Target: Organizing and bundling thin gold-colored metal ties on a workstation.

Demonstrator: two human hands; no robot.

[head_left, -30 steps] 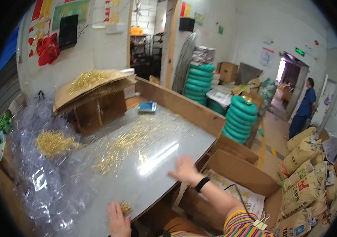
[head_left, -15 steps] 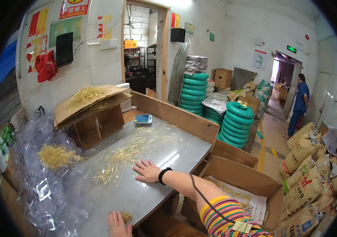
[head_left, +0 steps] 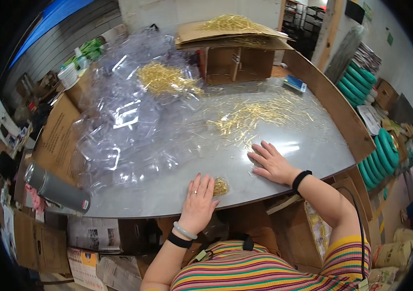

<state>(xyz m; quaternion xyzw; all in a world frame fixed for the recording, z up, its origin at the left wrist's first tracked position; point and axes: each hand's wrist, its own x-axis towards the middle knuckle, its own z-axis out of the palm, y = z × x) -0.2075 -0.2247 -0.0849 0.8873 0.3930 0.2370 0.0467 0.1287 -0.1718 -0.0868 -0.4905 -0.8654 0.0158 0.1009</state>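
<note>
My left hand (head_left: 198,199) lies on the grey tabletop (head_left: 167,199) near its front edge, fingers stretched out and empty. Just right of its fingertips sits a small clump of gold strips (head_left: 221,186), perhaps in a clear case; I cannot tell. Palm down, my right hand (head_left: 273,164) rests farther right and farther back, its fingers spread. Beyond its fingertips, thin gold strips (head_left: 259,114) are strewn loosely over the table. Whether anything lies beneath either palm is hidden.
Clear plastic cases (head_left: 124,111) heap up at left, topped by a gold-strip pile (head_left: 165,77). A cardboard box (head_left: 216,68) stands at the back, near a blue scale (head_left: 294,83). A grey thermos (head_left: 58,189) leans at front left; a wooden board (head_left: 332,106) borders the right.
My view has swung left and downward, bringing my left arm and the thermos into sight. Both hands still lie open on the table, the left one beside the small clump.
</note>
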